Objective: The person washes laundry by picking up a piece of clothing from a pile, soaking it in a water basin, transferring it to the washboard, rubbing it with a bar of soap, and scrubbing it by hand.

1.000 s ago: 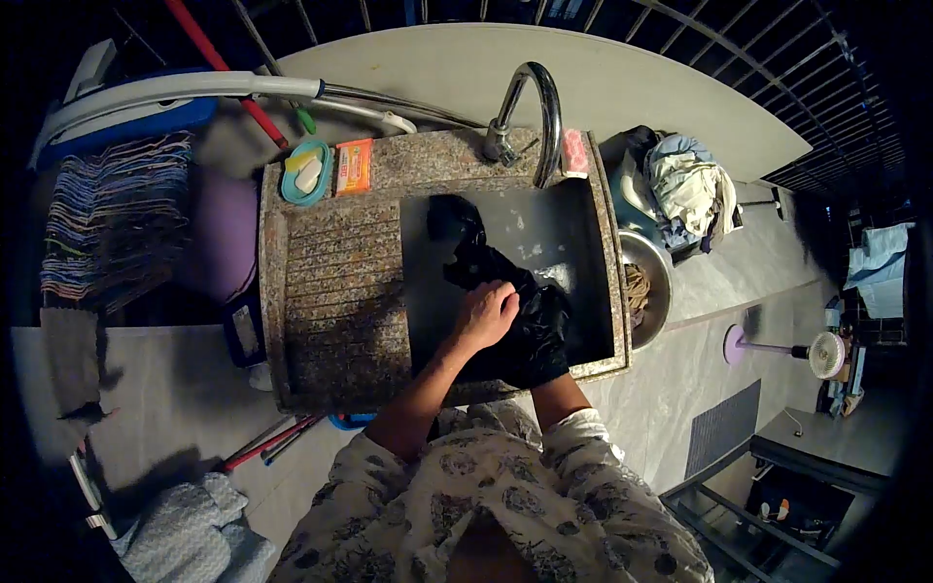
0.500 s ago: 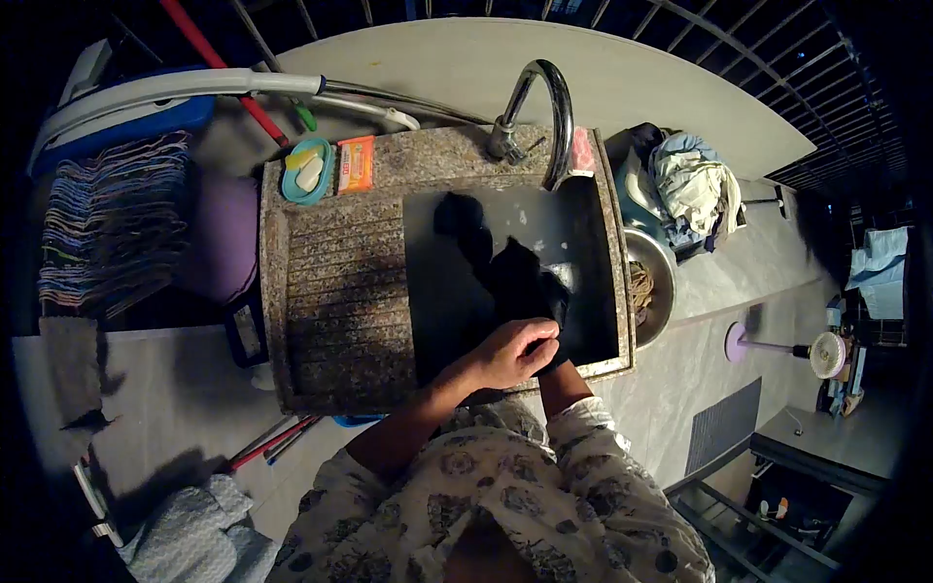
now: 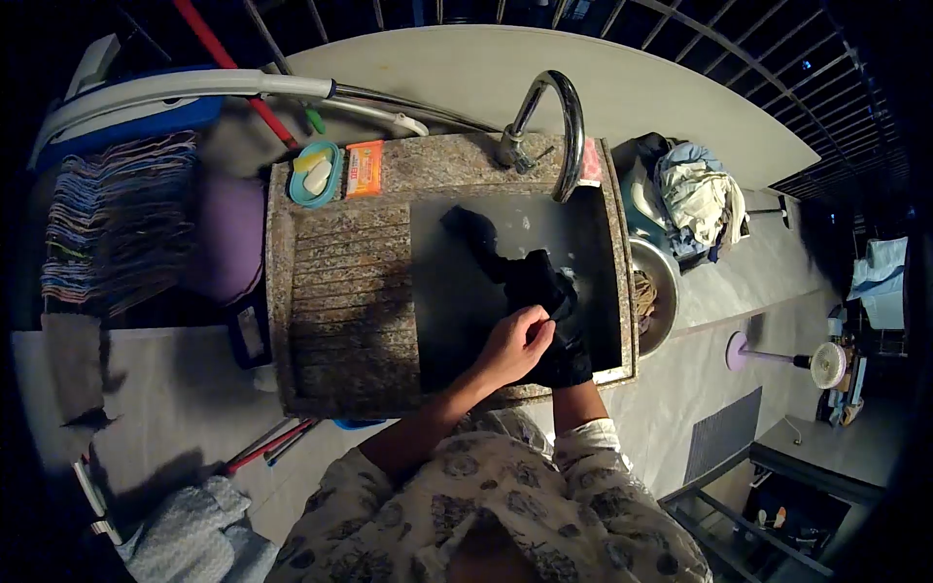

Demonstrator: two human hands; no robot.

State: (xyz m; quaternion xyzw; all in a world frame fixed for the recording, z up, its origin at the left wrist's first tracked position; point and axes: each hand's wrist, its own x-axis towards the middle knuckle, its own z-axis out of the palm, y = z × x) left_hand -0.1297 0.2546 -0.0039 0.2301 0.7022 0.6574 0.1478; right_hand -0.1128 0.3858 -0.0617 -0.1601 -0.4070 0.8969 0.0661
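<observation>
My left hand (image 3: 517,345) is closed, its fingers pinching part of a black cloth (image 3: 535,284) over the sink basin (image 3: 442,291). The cloth covers my right hand up to the wrist, so its fingers are hidden. From my hands the rest of the fabric trails up and left, down into the basin. A curved metal faucet (image 3: 573,117) rises at the basin's back right.
A teal soap dish (image 3: 335,185) and an orange packet (image 3: 364,167) lie on the stone rim. To the right stand a metal bowl (image 3: 666,291) and a heap of clothes (image 3: 698,194). A striped mop (image 3: 117,219) hangs at left.
My left hand moved down toward the near edge, then slightly up again, staying at the cloth. The black cloth has shifted and bunched differently around my covered right hand.
</observation>
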